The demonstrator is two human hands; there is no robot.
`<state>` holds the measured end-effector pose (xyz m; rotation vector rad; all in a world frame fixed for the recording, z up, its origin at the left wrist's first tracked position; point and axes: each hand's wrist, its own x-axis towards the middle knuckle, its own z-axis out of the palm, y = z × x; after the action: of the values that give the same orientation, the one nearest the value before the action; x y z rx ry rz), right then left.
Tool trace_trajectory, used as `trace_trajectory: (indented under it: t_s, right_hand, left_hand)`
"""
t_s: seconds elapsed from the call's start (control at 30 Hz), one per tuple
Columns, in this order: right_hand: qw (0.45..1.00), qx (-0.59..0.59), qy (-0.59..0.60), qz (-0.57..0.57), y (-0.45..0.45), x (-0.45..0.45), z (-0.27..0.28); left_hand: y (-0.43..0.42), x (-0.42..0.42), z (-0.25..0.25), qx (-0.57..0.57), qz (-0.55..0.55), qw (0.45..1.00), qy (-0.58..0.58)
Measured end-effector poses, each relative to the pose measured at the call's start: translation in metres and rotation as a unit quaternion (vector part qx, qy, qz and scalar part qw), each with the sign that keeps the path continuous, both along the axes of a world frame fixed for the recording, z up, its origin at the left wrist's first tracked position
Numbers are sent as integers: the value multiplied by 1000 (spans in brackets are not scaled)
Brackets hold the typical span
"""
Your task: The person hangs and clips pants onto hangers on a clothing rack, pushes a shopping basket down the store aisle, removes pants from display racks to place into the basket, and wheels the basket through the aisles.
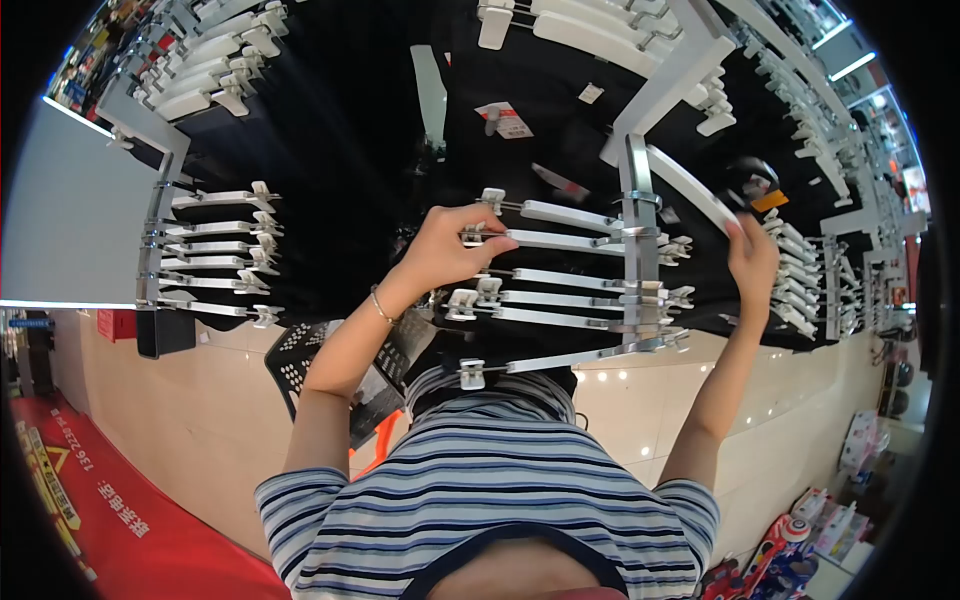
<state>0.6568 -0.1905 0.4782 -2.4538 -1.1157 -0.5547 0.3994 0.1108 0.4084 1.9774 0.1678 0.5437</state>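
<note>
My left hand (pixel 452 246) is closed, thumb and fingers pinching the clip end of a white clip hanger (pixel 560 240) that hangs on a metal display arm (pixel 638 200). Several similar white hangers with dark garments hang above and below it. Off to the right, my right hand (pixel 752 262) grips the lower end of another white hanger (pixel 690 188), which slants down from the rack's corner. A black garment (pixel 560 100) with red-and-white price tags (pixel 505 120) fills the area ahead of both hands. Some tags look smeared by motion.
More hangers with dark clothes line the left display arm (pixel 150 240) and the right side. A black perforated basket (pixel 290 355) stands on the tiled floor (pixel 190 400) near my left arm. A red mat (pixel 130 510) lies at lower left, boxed goods (pixel 810 530) at lower right.
</note>
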Motion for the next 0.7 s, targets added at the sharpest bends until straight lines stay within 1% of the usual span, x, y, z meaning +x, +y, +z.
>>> trace_trajectory:
  t_s: [0.03, 0.07, 0.1, 0.13, 0.17, 0.2, 0.23, 0.27, 0.3, 0.37, 0.4, 0.5, 0.53, 0.63, 0.67, 0.7]
  right_hand:
    - [999, 32, -22, -1, -22, -1, -2]
    - [997, 67, 0, -24, -47, 1, -9]
    - [996, 46, 38, -66, -73, -2, -10]
    - [992, 70, 38, -94, -88, -12, -11]
    - [988, 61, -3, -144, -106, -20, -13]
    - [982, 65, -8, -177, -121, -29, -16]
    - [980, 73, -11, -184, -137, -37, -18]
    - [972, 76, -8, -221, -150, -44, -20]
    - [962, 85, -33, -259, -160, -53, -22]
    - [937, 78, -64, -335, -176, -69, -22]
    - [928, 82, -82, -354, -183, -76, -22]
    - [907, 60, -130, -397, -201, -96, -18]
    - [900, 48, -146, -408, -206, -99, -16]
    - [902, 37, -130, -409, -211, -108, -10]
    - [911, 37, -144, -386, -209, -107, -8]
    - [919, 31, -141, -366, -211, -105, -8]
  left_hand:
    - [1, 2, 0, 2, 6, 1000, -2]
    - [3, 4, 0, 3, 13, 1000, -1]
    - [4, 7, 0, 4, 18, 1000, 1]
    - [6, 10, 2, -7, 34, 998, 43]
    - [9, 15, 3, 4, 41, 998, 43]
    - [11, 20, 2, 16, 48, 998, 23]
    - [14, 25, 2, 28, 55, 998, 3]
    - [16, 28, 5, 17, 62, 997, 31]
    - [17, 32, 7, 9, 72, 996, 49]
    - [22, 41, 1, 35, 97, 994, 27]
    - [26, 45, 1, 51, 107, 992, 46]
    - [35, 61, -6, 39, 121, 992, 14]
    - [39, 64, -7, 74, 122, 990, -1]
    - [30, 66, -4, 65, 204, 977, 23]
    - [29, 66, -7, 185, 240, 953, -30]
    - [25, 64, -4, 246, 272, 929, -47]
